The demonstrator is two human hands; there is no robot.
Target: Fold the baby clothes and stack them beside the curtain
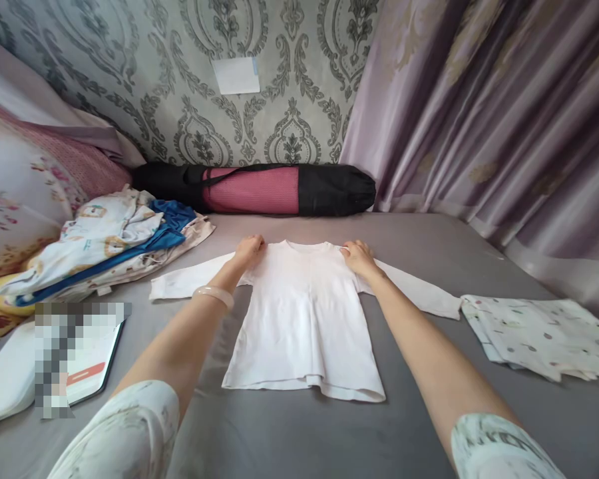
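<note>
A white long-sleeved shirt lies spread on the grey bed sheet, its neckline away from me and its hem toward me. Both sleeves stretch outward, and a soft fold runs down the front to the hem. At the shirt's left shoulder, my left hand has its fingers curled on the fabric; a pale bangle circles that wrist. My right hand pinches the cloth at the right shoulder, beside the collar. The fingertips of both hands are partly hidden.
Several garments are piled at the left beside a floral pillow. A tablet in a white cover lies in front. Folded patterned cloth sits at the right sleeve's end. A black and pink bag lies along the wall; curtains hang right.
</note>
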